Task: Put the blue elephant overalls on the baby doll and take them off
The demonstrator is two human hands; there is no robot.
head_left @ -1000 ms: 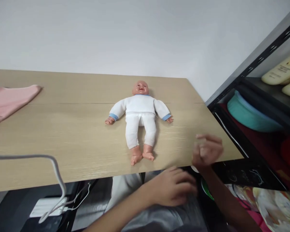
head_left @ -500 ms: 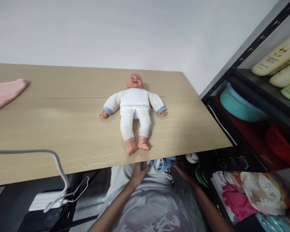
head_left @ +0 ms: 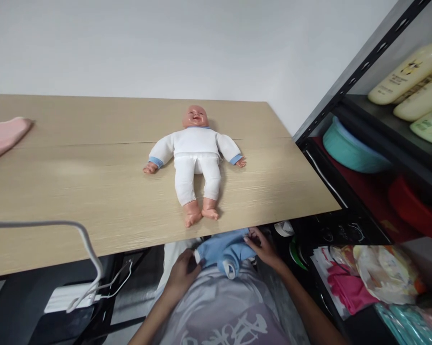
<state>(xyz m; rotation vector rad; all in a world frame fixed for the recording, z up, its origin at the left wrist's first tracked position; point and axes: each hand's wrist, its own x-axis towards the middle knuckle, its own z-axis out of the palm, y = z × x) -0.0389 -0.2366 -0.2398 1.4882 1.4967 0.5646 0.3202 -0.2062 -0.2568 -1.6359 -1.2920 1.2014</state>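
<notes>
Gripping, blue garment: from my remote seat I see both hands on it, one at each side, the cloth spanning the gap between them.
Left hand: grasping the garment's left end, thumb over the cloth by a pale-trimmed edge; some fingertips are hidden from me.
Right hand: pinching the garment's upper right part between thumb and fingers, close to the table edge.
Garment's place: below the near edge of the wooden table, in front of the grey shirt. Whether it touches the table I cannot tell.
White-trimmed opening: low on the garment, between the hands, turned toward the shirt.
Doll: on its back on the table, white outfit with blue cuffs, arms spread, feet toward the near edge, apart from both hands.
Pink cloth: on the table, far left, well apart from the doll.
Right-hand shelving: pale bottles above, teal basin and red basin lower down.
</notes>
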